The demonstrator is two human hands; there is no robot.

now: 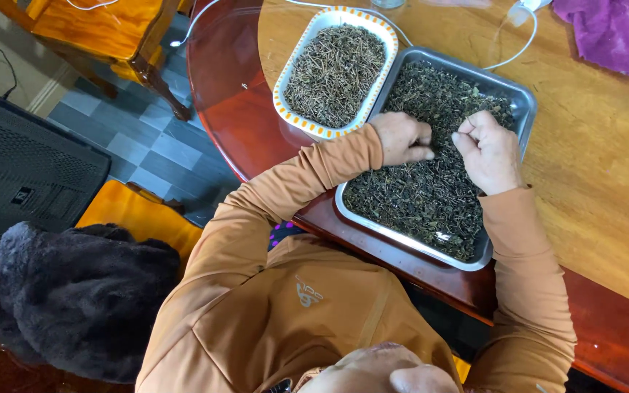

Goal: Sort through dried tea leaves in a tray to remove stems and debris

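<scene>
- Nearest the lens, at the bottom edge, part of the person's head shows, cut off by the frame; below it spreads an orange long-sleeved top (293,306).
- Both sleeves reach up to a metal tray (524,102) that lies on the worktop's near edge, filled with dark dried leaves (420,196).
- Left hand (402,137) rests on the leaves, its fingers (420,153) curled loosely; whether they pinch anything cannot be told.
- Right hand (489,149) lies just beside it, fingers (467,125) pinched together over the leaf heap; what they hold is too small to make out.
- Touching the tray's left side stands an oval white dish (285,94) with an orange-dotted rim, holding thin brownish stems (336,69).
- Worktop (606,182) is pale wood set in a glossy red-brown border (234,109).
- A white cable (518,47) and a purple cloth (609,33) lie at the far side, the cloth cut by the frame.
- Beyond the worktop: grey tiled floor (147,145), a wooden chair (111,29), a black perforated appliance (23,167) and a dark furry garment (74,291) on an orange seat (136,215).
</scene>
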